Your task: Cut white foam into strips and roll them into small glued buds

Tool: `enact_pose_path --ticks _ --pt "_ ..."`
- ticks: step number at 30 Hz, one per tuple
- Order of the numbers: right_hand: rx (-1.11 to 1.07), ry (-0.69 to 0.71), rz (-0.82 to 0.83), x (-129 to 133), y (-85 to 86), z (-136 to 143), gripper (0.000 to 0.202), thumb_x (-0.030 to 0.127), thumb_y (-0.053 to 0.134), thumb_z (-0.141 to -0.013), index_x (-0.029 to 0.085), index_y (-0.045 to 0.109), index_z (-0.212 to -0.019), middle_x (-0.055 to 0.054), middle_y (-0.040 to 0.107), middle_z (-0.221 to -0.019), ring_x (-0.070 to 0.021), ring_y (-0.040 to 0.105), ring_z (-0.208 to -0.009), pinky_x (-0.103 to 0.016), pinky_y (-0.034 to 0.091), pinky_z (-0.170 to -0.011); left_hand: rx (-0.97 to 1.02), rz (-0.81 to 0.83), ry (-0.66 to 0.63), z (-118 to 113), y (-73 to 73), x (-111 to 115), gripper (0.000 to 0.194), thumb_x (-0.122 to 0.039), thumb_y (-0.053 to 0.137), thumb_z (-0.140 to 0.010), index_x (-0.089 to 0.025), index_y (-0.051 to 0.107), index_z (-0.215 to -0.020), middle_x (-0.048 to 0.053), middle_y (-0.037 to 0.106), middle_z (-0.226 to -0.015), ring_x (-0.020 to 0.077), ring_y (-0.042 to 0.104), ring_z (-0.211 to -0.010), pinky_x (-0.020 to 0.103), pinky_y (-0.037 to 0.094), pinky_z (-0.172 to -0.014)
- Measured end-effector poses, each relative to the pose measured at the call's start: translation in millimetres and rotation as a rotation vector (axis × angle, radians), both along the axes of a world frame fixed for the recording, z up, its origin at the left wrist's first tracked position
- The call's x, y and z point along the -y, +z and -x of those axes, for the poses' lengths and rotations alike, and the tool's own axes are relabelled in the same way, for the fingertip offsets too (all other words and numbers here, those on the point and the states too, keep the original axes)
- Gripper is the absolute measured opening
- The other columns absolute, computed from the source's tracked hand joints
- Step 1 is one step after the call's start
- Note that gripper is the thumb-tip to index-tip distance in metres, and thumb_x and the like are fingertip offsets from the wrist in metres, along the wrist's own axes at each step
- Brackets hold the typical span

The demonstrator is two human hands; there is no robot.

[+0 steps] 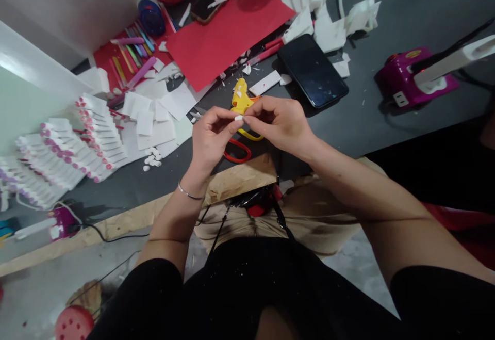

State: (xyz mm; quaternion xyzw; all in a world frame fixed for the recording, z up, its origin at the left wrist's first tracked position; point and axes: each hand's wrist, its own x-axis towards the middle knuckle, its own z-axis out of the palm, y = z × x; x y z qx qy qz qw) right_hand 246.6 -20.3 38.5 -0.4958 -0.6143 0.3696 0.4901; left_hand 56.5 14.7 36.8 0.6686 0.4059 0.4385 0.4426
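Between the fingertips of both hands is a small white piece (239,118), too small to tell its material. My left hand (211,136) pinches it from the left, a bracelet on its wrist. From the right, my right hand (280,123) pinches it with thumb and index finger. Beneath the hands lie red-handled scissors (237,151) and a yellow glue gun-like tool (240,100), partly covered by the fingers. Several small white discs (152,158) rest on the table left of my left hand, below some white paper squares (145,115).
A black phone (314,71) lies right of a red sheet (228,30). Rows of white sticks with pink tips (96,133) stand at left. A purple power socket block (417,77) sits far right. The table's wooden edge (242,179) runs close below the hands.
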Motion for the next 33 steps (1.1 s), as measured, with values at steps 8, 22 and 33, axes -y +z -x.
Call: enact_pose_path --ticks 8,22,33 --pt "-0.022 0.023 0.021 1.7 3.2 1.1 0.025 0.043 0.073 -0.092 0.019 0.075 -0.083 -0.004 0.077 -0.083 -0.0149 0.060 -0.071 -0.030 0.049 -0.071 0.032 0.054 -0.059 4.2 -3.7 -3.3 0.044 -0.063 0.096 -0.072 -0.026 0.084 -0.092 0.002 0.082 -0.092 0.0168 0.077 -0.084 0.032 0.062 -0.079" --pt "-0.043 0.034 0.078 -0.3 1.4 2.5 0.021 0.037 0.075 -0.091 0.018 0.076 -0.083 -0.002 0.075 -0.081 -0.0138 0.059 -0.072 -0.028 0.046 -0.069 -0.036 -0.161 0.022 5.1 -10.0 1.3 0.030 -0.060 0.091 -0.079 -0.035 0.089 -0.095 0.001 0.084 -0.091 0.0170 0.075 -0.083 0.033 0.060 -0.080" --pt "0.082 -0.131 0.011 -20.4 11.8 -45.8 0.020 0.040 0.080 -0.095 0.023 0.074 -0.087 -0.003 0.072 -0.081 -0.0183 0.061 -0.072 -0.033 0.047 -0.067 0.115 0.031 0.131 29.6 -11.7 -12.0 0.039 -0.064 0.095 -0.072 -0.030 0.086 -0.088 0.000 0.079 -0.080 0.0140 0.072 -0.072 0.030 0.060 -0.069"
